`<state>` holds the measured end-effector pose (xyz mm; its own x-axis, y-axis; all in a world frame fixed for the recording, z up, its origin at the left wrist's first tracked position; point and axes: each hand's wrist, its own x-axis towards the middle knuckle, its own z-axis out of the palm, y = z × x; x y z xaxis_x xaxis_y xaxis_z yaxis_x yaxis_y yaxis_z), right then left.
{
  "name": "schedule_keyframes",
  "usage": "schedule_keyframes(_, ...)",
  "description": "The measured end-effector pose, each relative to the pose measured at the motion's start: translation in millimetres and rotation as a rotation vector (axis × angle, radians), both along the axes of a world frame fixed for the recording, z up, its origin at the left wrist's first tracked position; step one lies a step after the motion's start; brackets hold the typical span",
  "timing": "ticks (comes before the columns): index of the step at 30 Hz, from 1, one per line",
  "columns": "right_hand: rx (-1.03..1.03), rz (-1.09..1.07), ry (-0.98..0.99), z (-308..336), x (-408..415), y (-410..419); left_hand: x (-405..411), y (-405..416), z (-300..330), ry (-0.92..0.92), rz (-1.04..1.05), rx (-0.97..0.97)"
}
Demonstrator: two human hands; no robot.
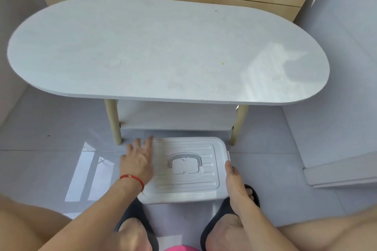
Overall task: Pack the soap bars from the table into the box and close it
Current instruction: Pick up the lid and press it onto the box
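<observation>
Here, left hand [138, 157]: one; fingers straight and spread, palm flat on the left part of the lid, grasping nothing; a red string bracelet [132, 179] sits on its wrist
Right hand [234, 179]: one; it lies against the right edge of the lid, thumb up beside the side latch [228, 154]; whether the fingers curl round the edge I cannot tell, since they are hidden
Lid [185, 169]: one; white, ribbed, seated flat on top of the box, with one handle [184, 161] folded down in its middle recess
Box [177, 210]: one; white plastic, standing on the floor between the person's two feet, just in front of the table; its inside is hidden by the lid
Soap bars: none can be counted; the box's contents cannot be seen
Feet: two, in black slippers [253, 195], either side of the box
Table [163, 47]: one; white oval top, two pale wooden legs [113, 122] in view, one lower shelf [175, 116]
Floor [51, 128]: grey tiles, with sunlit patches to the left
</observation>
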<state>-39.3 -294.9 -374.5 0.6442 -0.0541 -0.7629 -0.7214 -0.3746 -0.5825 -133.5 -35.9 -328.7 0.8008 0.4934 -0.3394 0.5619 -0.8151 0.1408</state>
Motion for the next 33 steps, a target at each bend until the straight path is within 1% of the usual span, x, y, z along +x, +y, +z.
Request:
schedule_keyframes(1,0.023,-0.015,0.009,-0.3,1.0,-1.1,3.4,-18.0,1.2,-0.083,-0.154,0.047)
schedule_keyframes(2,0.049,-0.028,0.018,-1.3,1.7,-3.3,7.7,-37.8,1.2,-0.133,-0.296,0.017)
schedule_keyframes(3,0.077,-0.040,0.019,-2.2,1.7,-5.4,10.4,-56.4,-1.4,-0.134,-0.418,-0.037)
schedule_keyframes(4,0.100,-0.050,0.008,-3.3,2.7,-8.5,13.3,-71.1,-7.7,-0.102,-0.496,-0.088)
schedule_keyframes(5,0.115,-0.065,-0.011,-3.8,3.7,-10.3,13.5,-81.1,-14.7,-0.032,-0.534,-0.117)
schedule_keyframes(6,0.111,-0.078,-0.045,-3.7,4.3,-11.7,12.0,-86.2,-21.2,0.018,-0.552,-0.103)
schedule_keyframes(8,0.057,-0.066,-0.165,-1.7,6.4,-14.8,8.6,-89.1,-29.7,0.032,-0.547,-0.065)
schedule_keyframes(9,-0.007,-0.014,-0.246,-1.5,7.4,-14.9,8.0,-89.4,-30.1,0.037,-0.543,-0.055)
schedule_keyframes(11,-0.218,0.113,-0.412,-1.5,3.3,-9.3,8.6,-90.0,-27.4,0.055,-0.544,-0.044)
schedule_keyframes(12,-0.303,0.128,-0.475,-0.6,-1.2,-3.8,8.9,-90.9,-26.4,0.064,-0.539,-0.043)
schedule_keyframes(13,-0.334,0.089,-0.502,0.6,-6.6,3.4,9.1,-91.6,-25.6,0.073,-0.537,-0.040)
schedule_keyframes(16,-0.329,-0.040,-0.501,0.5,-15.8,15.6,10.0,-92.2,-23.2,0.090,-0.548,-0.039)
schedule_keyframes(18,-0.424,-0.015,-0.524,0.5,-17.7,16.7,9.6,-91.8,-22.3,0.089,-0.547,-0.044)
schedule_keyframes(21,-0.610,0.108,-0.609,5.8,-17.9,16.9,9.3,-91.4,-23.4,0.069,-0.557,-0.041)
schedule_keyframes(23,-0.653,0.149,-0.616,8.5,-18.2,18.2,8.4,-90.8,-23.2,0.051,-0.548,-0.053)
schedule_keyframes(25,-0.657,0.167,-0.629,7.5,-18.7,17.1,7.8,-88.7,-23.2,0.010,-0.536,-0.108)
schedule_keyframes(27,-0.633,0.182,-0.651,6.0,-20.1,16.7,7.7,-80.4,-19.3,-0.130,-0.423,-0.181)
schedule_keyframes(28,-0.625,0.190,-0.648,6.1,-20.3,17.0,6.8,-72.7,-16.0,-0.233,-0.308,-0.217)
schedule_keyframes(29,-0.620,0.203,-0.641,5.9,-21.0,18.0,3.5,-61.6,-15.2,-0.334,-0.196,-0.195)
schedule_keyframes(30,-0.621,0.216,-0.637,5.3,-21.0,18.3,-0.9,-49.3,-16.7,-0.412,-0.094,-0.118)
schedule_keyframes(31,-0.624,0.227,-0.632,5.0,-20.4,18.1,-5.6,-35.6,-19.7,-0.440,0.033,-0.062)
schedule_keyframes(32,-0.627,0.236,-0.625,5.0,-19.6,17.9,-10.3,-23.7,-21.9,-0.409,0.203,-0.097)
schedule_keyframes(33,-0.624,0.244,-0.619,5.3,-19.3,18.2,-15.3,-14.2,-24.3,-0.338,0.410,-0.214)
